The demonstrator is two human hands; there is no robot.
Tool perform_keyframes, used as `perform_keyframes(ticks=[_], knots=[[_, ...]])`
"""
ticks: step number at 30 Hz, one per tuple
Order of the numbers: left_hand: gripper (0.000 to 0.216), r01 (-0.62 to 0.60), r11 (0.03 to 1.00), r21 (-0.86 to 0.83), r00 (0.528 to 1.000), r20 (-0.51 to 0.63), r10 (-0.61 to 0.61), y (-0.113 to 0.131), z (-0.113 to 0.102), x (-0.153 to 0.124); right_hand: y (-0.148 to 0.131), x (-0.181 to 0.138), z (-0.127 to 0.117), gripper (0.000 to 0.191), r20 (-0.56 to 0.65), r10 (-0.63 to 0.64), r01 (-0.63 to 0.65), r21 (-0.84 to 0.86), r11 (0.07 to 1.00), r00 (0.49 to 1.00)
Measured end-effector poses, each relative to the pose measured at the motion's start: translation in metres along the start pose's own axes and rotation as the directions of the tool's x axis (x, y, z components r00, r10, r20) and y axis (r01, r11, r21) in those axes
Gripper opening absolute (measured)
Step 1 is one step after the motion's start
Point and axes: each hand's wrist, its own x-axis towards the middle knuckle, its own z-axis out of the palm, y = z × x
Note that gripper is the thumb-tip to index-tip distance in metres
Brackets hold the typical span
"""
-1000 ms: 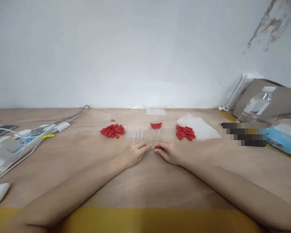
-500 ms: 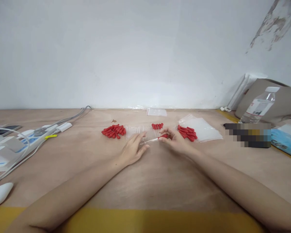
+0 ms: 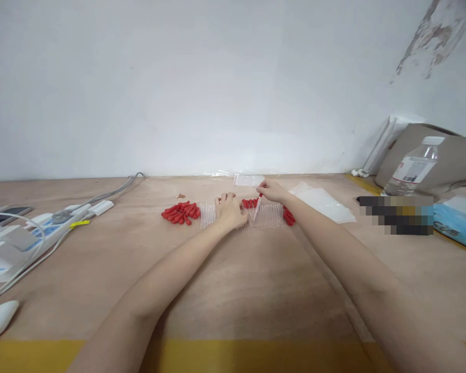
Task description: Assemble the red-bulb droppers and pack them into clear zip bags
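My right hand (image 3: 271, 192) pinches a clear dropper with a red bulb (image 3: 258, 205), holding it tilted over a small row of finished red-bulbed droppers (image 3: 249, 203). My left hand (image 3: 230, 211) rests with curled fingers on the row of clear plastic tubes (image 3: 267, 215); what its fingers hold is hidden. A pile of loose red rubber bulbs (image 3: 180, 211) lies left of the tubes. A second red pile (image 3: 288, 216) shows partly behind my right forearm.
Clear plastic bags (image 3: 321, 204) lie right of the tubes and a small one (image 3: 247, 180) at the back. A power strip with cables (image 3: 50, 221) is at the left; a water bottle (image 3: 413, 167), cardboard box (image 3: 452, 159) and blue packet (image 3: 458, 223) are at the right.
Both hands moved away from me toward the tubes. My right hand carried the assembled dropper up and back to the finished row; my left hand went onto the clear tubes.
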Motion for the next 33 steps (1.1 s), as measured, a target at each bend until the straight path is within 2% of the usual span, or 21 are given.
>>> perform_keyframes(ticks=[4,9,12,17,19,21,24,27,30,33], knots=[[0.023,0.059,0.997,0.05,0.997,0.044,-0.061,0.003,0.006,0.006,0.0,0.007,0.02,0.021,0.038,0.01,-0.005,-0.132,0.991,0.999],[0.028,0.067,0.989,0.13,0.994,0.08,-0.078,0.011,0.0,0.007,-0.007,-0.001,0.035,0.036,0.017,-0.007,0.011,-0.255,0.967,1.0],[0.029,0.051,0.979,0.2,0.992,0.105,-0.073,0.017,-0.003,0.009,-0.009,-0.011,0.024,0.041,-0.008,-0.016,0.013,-0.281,0.96,1.0],[0.03,0.037,0.947,0.32,0.983,0.16,-0.093,0.023,-0.003,0.016,0.005,-0.036,-0.022,0.031,-0.138,-0.02,-0.036,-0.392,0.919,0.99],[0.032,0.054,0.938,0.343,0.973,0.193,-0.127,0.025,-0.002,0.018,0.016,-0.048,-0.039,0.026,-0.137,0.018,-0.078,-0.45,0.89,0.99],[0.035,0.08,0.935,0.346,0.961,0.223,-0.165,0.028,-0.002,0.02,0.026,-0.061,-0.049,0.025,-0.086,0.054,-0.089,-0.472,0.877,0.995],[0.037,0.149,0.943,0.297,0.938,0.261,-0.23,0.029,-0.004,0.023,0.034,-0.079,-0.051,0.027,-0.003,0.115,-0.104,-0.455,0.885,0.993],[0.036,0.214,0.948,0.237,0.917,0.287,-0.278,0.024,-0.012,0.025,0.032,-0.091,-0.045,0.026,0.006,0.18,-0.158,-0.456,0.876,0.984],[0.038,0.226,0.952,0.205,0.914,0.295,-0.28,0.013,-0.029,0.026,0.025,-0.097,-0.04,0.021,-0.016,0.231,-0.211,-0.476,0.854,0.973],[0.029,0.192,0.969,0.156,0.916,0.327,-0.234,0.0,-0.052,0.016,0.018,-0.099,-0.038,0.023,-0.023,0.296,-0.265,-0.519,0.812,0.955]])
